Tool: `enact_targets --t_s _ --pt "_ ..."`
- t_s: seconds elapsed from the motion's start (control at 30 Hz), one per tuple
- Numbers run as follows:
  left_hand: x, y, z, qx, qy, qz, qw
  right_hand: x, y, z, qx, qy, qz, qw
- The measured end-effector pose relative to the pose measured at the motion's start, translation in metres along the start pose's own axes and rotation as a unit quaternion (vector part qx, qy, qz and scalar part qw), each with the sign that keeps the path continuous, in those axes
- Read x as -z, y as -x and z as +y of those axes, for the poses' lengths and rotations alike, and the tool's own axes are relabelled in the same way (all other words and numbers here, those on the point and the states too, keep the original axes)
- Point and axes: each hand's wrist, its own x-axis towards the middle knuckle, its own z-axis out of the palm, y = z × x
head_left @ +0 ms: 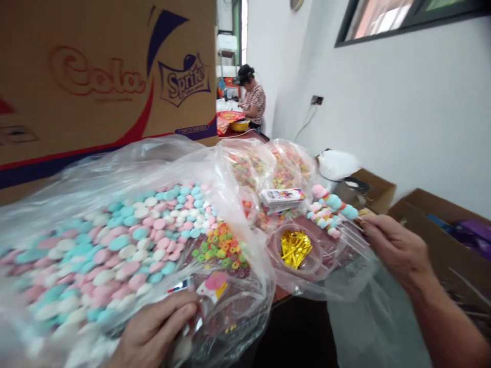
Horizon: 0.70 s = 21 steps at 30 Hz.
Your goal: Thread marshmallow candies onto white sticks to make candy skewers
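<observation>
My right hand (395, 250) is closed on the white stick of a marshmallow skewer (339, 205), threaded with pink and blue pieces. Other marshmallow skewers (324, 220) lie just beside and below it, sticks toward me. At the lower left my left hand (157, 327) pinches a small clear wrapper (197, 324); a pink and yellow printed card (215, 286) shows by the fingertips. Loose pink, blue and white marshmallows (126, 243) fill a large clear bag behind this hand. Small coloured candy rings (220, 248) lie nearby.
A round tub holds gold twist ties (295, 249). Behind it sits a stack of printed cards (283, 198), with bags of candy rings (249, 166) further back. A tall cardboard box (107, 76) stands at left, open boxes (433, 214) at right. A person (253, 99) works at the far end.
</observation>
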Motion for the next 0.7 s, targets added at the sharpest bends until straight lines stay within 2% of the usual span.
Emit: enact_targets --t_s 0.07,0.13,0.2,0.3,0.43,0.7 --pt "0.004 -0.001 0.018 -0.005 0.033 -0.059 0.998 0.008 -0.003 -0.03 0.055 -0.054 -0.03 0.997" --pt "0.007 -0.002 0.027 -0.009 0.07 -0.074 0.995 0.01 -0.009 -0.059 0.135 -0.079 -0.066 0.985" --pt "0.008 0.0 0.029 -0.012 0.105 -0.081 0.991 0.006 -0.015 -0.086 0.207 -0.099 -0.094 0.969" --pt "0.01 0.005 0.027 -0.016 0.166 -0.094 0.981 -0.005 -0.022 -0.114 0.279 -0.13 -0.1 0.946" --pt "0.011 0.011 0.025 -0.007 0.221 -0.095 0.971 -0.018 -0.025 -0.129 0.322 -0.146 -0.1 0.93" --pt "0.012 0.013 0.023 0.024 0.266 -0.114 0.957 -0.02 -0.021 -0.126 0.354 -0.147 -0.138 0.913"
